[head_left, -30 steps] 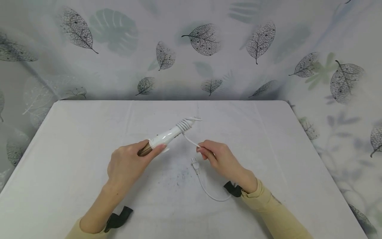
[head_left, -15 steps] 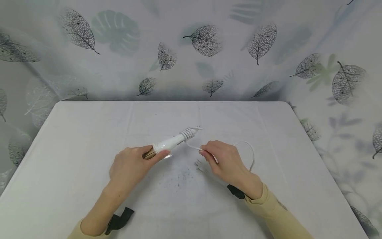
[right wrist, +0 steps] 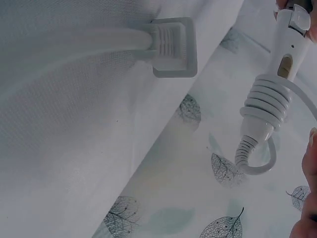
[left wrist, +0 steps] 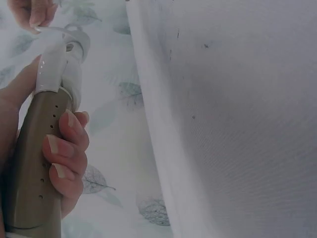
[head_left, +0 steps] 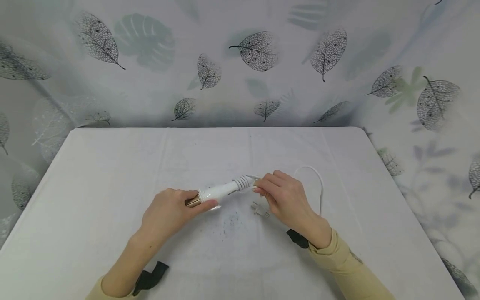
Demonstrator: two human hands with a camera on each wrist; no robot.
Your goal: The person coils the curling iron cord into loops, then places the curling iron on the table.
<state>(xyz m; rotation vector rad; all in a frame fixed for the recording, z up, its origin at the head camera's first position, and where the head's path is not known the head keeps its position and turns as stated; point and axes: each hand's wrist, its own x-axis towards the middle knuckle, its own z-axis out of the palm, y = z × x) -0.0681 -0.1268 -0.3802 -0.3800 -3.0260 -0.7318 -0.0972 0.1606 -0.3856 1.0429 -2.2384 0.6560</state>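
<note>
Fingers [left wrist: 67, 153] of the person's left hand [head_left: 166, 210] are curled round the brown barrel [left wrist: 32, 153] of a corded appliance [head_left: 219, 191], and the thumb lies against its white part. From where I stand, the appliance is held up over the white desk [head_left: 112, 166], between the two hands, slightly tilted, its handle end pointing toward the right hand [head_left: 286, 200].

White cord [right wrist: 267, 99] goes round that handle in several close turns near the end. Finger and thumb of the right hand are pinching a stretch of it just beside the coils. More of the cord loops out past the right wrist, and the plug [head_left: 260, 209] sits just below that hand, its prongs turned toward the left hand; whether it touches the desk I can't tell.

Dark specks [head_left: 232, 221] mark the desk near the plug. Pale yellow sleeves [head_left: 348, 266] cover both forearms, with a black strap [head_left: 150, 277] showing by each wrist. Behind the desk is a backdrop [head_left: 225, 21] printed with leaves.
</note>
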